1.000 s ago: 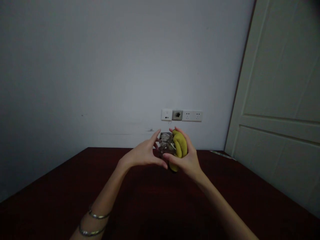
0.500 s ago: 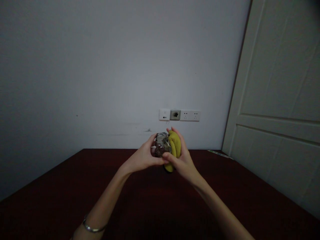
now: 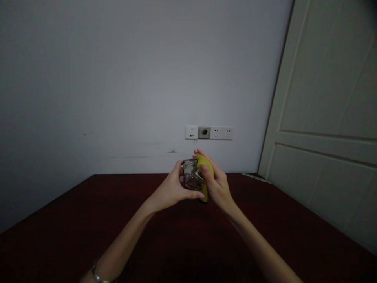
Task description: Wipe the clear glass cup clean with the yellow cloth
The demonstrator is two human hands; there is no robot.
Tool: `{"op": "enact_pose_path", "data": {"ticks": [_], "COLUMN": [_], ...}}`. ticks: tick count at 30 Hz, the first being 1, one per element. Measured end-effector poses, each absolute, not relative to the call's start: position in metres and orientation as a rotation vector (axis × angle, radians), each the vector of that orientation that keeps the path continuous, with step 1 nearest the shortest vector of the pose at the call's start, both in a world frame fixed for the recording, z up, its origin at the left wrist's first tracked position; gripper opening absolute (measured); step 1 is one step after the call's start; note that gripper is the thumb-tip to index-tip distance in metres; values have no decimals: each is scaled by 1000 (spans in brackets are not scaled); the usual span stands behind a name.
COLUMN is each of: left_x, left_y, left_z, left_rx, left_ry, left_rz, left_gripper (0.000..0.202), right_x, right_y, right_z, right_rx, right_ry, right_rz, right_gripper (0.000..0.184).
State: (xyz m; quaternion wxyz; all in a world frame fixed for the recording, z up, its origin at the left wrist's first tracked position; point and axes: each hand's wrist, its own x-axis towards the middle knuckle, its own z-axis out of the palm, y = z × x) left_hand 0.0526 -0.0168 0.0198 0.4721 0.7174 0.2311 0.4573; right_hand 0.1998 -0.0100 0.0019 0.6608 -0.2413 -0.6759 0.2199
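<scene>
Above the dark red table (image 3: 176, 243), my left hand (image 3: 172, 188) is closed around a smoky see-through glass (image 3: 190, 176) with a faceted surface. The glass looks tipped sideways, its right end against a yellow cloth (image 3: 203, 160). My right hand (image 3: 218, 184) grips this bunched cloth, thumb on top and fingers behind, pressing it to the glass. A fold of cloth hangs below my right thumb. The fingers behind the glass and cloth are mostly hidden.
On the pale wall behind is a row of sockets and a switch panel (image 3: 204, 132). A white panelled door (image 3: 324, 157) stands at the right. A thin printed strip (image 3: 255, 177) lies at the table's back right edge.
My right thumb has moved up onto the cloth, which is now more bunched. The glass has turned slightly, showing more of its side. The view has shifted a little.
</scene>
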Motion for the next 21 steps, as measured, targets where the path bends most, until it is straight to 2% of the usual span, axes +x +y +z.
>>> {"op": "enact_pose_path", "data": {"ticks": [4, 10, 13, 16, 21], "left_x": [51, 51, 51, 51, 53], "left_y": [-15, -18, -20, -20, -19], "left_z": [16, 14, 16, 15, 11], "left_rx": [1812, 1945, 2004, 2043, 2100], "left_ry": [610, 719, 744, 767, 816], "left_rz": [1118, 1108, 1140, 1168, 1216], "left_gripper": [69, 71, 70, 69, 69], "right_x": [200, 205, 206, 205, 204], "right_y": [-12, -22, -23, -19, -8], "right_z": [4, 6, 8, 9, 9], "right_rx": [-581, -503, -490, -559, -662], "right_ry": [-1548, -1795, -1864, -1761, -1566], "right_rz": [496, 156, 90, 189, 551], "right_gripper": [42, 45, 47, 43, 40]}}
